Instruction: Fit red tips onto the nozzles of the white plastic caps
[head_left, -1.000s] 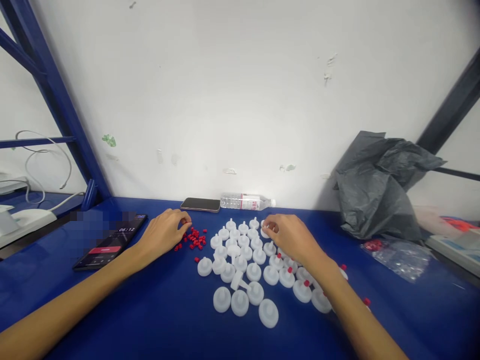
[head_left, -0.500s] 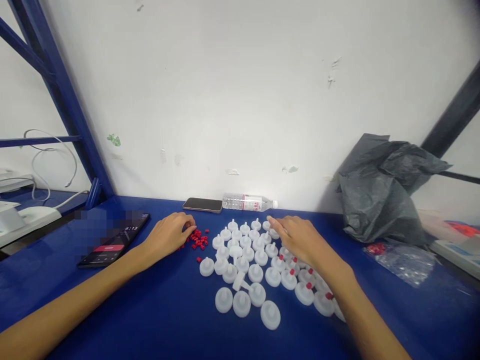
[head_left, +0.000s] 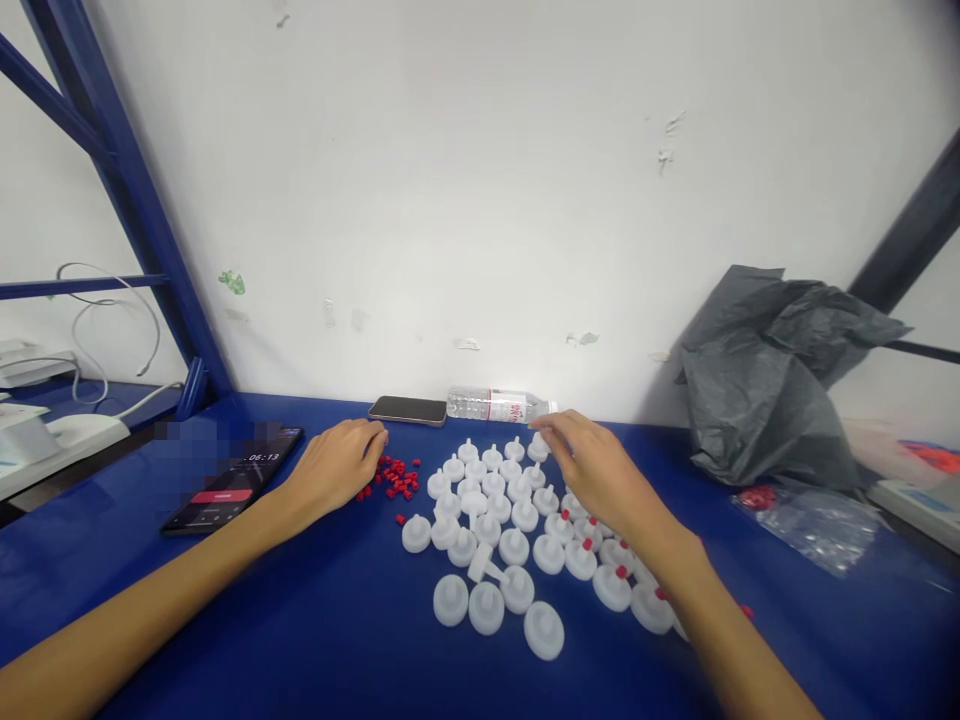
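My left hand (head_left: 346,460) is closed at the left edge of a pile of small red caps (head_left: 401,478), fingertips curled together. Whatever is between those fingertips is hidden. On the far right side of the group, my right hand (head_left: 596,465) pinches the top of a white plastic disc with a short nozzle (head_left: 538,448). Several more white discs (head_left: 514,546) lie close together between my hands, nozzles mostly up. Red caps sit on the nozzles of several discs (head_left: 612,587) beneath my right forearm, which partly covers them.
Along the wall lie a phone (head_left: 407,410) and a clear bottle (head_left: 487,405) on its side. Another phone (head_left: 232,480), its screen lit, is left of my left hand. At the right are a dark plastic bag (head_left: 772,380) and a clear bag (head_left: 810,525).
My right hand has shifted slightly, its fingers now bent down over a disc at the back. The left hand has moved very little beside the red caps.
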